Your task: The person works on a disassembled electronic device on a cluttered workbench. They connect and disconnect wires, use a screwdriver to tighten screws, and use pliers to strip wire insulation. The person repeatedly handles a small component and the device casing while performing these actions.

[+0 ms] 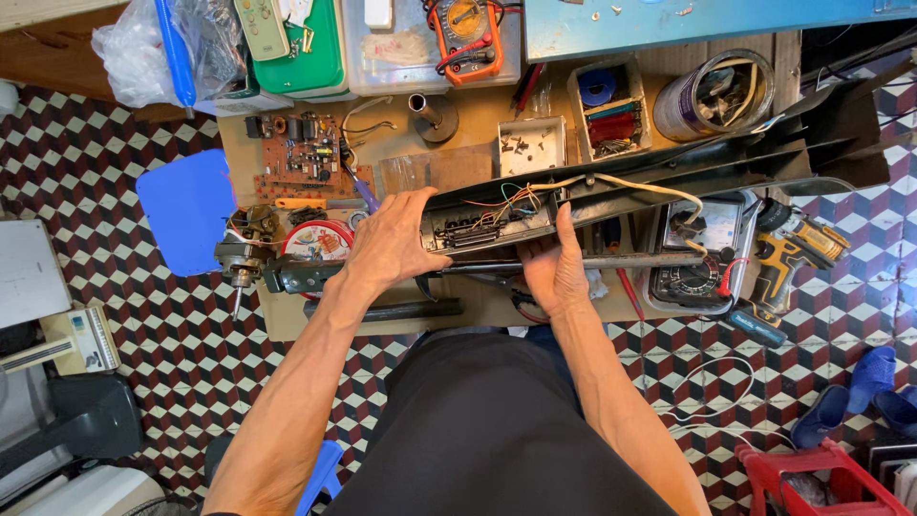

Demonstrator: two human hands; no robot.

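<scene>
A long dark housing (611,196) lies slantwise across the low wooden workbench (478,306), its open end showing coloured wires (506,203) and a cream cable running along its length. The left hand (387,244) lies flat over the housing's open end, fingers spread and slightly curled on its edge, not closed into a fist. The right hand (552,272) cups the housing from below, thumb raised against its side; the two hands sit apart, one at each side of the wiring.

Behind the housing are a brown circuit board (301,153), a small white tray of screws (531,145), a box of tape rolls (611,110) and a round tin of odds and ends (712,94). Farther back sit an orange-edged multimeter (468,33) and a green lidded box (310,53). Right of the housing lie an analogue meter (697,258) and a yellow cordless drill (793,258). Left of it stands a blue stool (186,210). The floor (124,143) is tiled in a red, black and white cube pattern.
</scene>
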